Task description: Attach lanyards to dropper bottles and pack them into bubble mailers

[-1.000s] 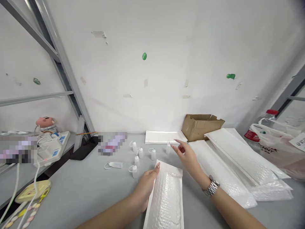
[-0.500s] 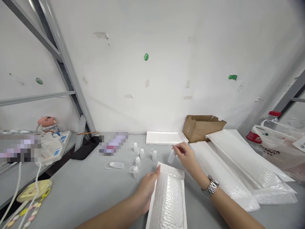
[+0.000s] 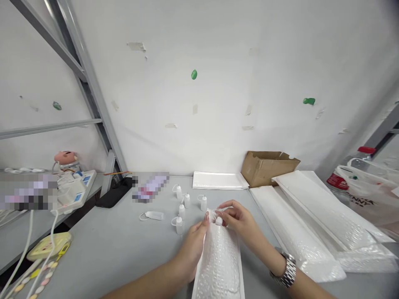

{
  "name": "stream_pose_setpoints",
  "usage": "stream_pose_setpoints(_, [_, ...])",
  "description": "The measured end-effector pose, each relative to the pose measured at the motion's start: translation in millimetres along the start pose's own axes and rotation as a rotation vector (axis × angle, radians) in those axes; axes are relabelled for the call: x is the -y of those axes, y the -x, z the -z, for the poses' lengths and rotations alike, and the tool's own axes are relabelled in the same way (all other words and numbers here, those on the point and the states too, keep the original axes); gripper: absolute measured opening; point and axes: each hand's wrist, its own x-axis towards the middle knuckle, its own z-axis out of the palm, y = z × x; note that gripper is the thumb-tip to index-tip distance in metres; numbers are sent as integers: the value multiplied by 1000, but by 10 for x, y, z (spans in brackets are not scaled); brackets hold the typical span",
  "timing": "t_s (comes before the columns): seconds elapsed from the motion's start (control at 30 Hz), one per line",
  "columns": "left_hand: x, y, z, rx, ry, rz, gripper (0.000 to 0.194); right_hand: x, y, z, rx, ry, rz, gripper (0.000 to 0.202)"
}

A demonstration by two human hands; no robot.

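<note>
My left hand [image 3: 195, 244] is closed on the left edge of a white bubble mailer [image 3: 220, 261], thumb near its top. The mailer's mouth is parted toward me. In that opening sits a small white dropper bottle [image 3: 219, 221], only its top showing, the body hidden inside the mailer. My right hand [image 3: 238, 218], a metal watch on its wrist, has its fingertips closed around the bottle's top. Beyond my left hand, several similar bottles stand on the grey table, the nearest bottle [image 3: 179, 225] with its looped cap strap. Another bottle [image 3: 154, 215] lies on its side.
More bubble mailers [image 3: 299, 232] are piled at the right, beside a brown cardboard box [image 3: 268, 169]. One flat mailer [image 3: 220, 181] lies by the wall. A black phone [image 3: 114, 193], a power strip [image 3: 75, 193] and cables are at the left. A plastic bag [image 3: 370, 195] stands far right.
My right hand has brought the bottle from above the table down and toward me, into the mailer's mouth. The mailer's top has opened. My left hand still holds its edge.
</note>
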Motion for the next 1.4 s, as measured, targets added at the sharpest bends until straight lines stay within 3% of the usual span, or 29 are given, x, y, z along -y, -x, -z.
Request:
stream_pose_setpoints(0.17, [17,-2,9,-55,49,-28,49,-11,123,-98,129,245,32,32])
stream_pose_setpoints(0.3, [-5,16,-4,-66,-17,-44,45,25,141,-40,297,399,184,39])
stream_pose_setpoints(0.33, [-38,22,-12,-93,-37,-61,44,52,140,1,279,405,234,34])
stream_pose_setpoints(0.4, [-155,39,-35,-194,-55,-125,44,131,152,99,104,398,337,21])
stream_pose_setpoints(0.47, [-324,74,-73,-327,-20,-210,48,233,200,186,-108,369,392,37])
stream_pose_setpoints(0.53, [-500,136,-130,-395,53,-295,55,337,286,227,-125,305,348,58])
stream_pose_setpoints(0.63, [-655,262,-235,-167,62,-511,68,449,438,191,113,192,190,68])
stream_pose_setpoints(0.73, [-644,362,-320,32,-102,-610,90,476,544,114,172,146,124,63])
stream_pose_setpoints(0.77, [-625,382,-334,32,-159,-592,89,468,564,97,170,142,116,57])
stream_pose_setpoints(0.83, [-607,401,-329,-17,-234,-527,64,439,589,88,185,150,103,41])
stream_pose_setpoints(0.9, [-651,404,-281,27,-259,-473,44,417,604,104,198,171,99,28])
stream_pose_setpoints(1.0, [-849,407,-165,299,-150,-448,62,440,637,150,215,203,117,23])
stream_pose_setpoints(1.1, [-1099,427,-79,396,29,-247,81,536,692,201,258,262,125,24])
stream_pose_setpoints(1.23, [-1290,480,-82,431,-96,-30,66,683,777,278,315,427,145,17])
stream_pose_setpoints(1.33, [-1334,533,-147,430,-270,-36,50,753,818,338,335,542,181,12])
stream_pose_setpoints(1.4, [-1355,564,-205,486,-300,-36,55,777,834,372,327,601,209,12])
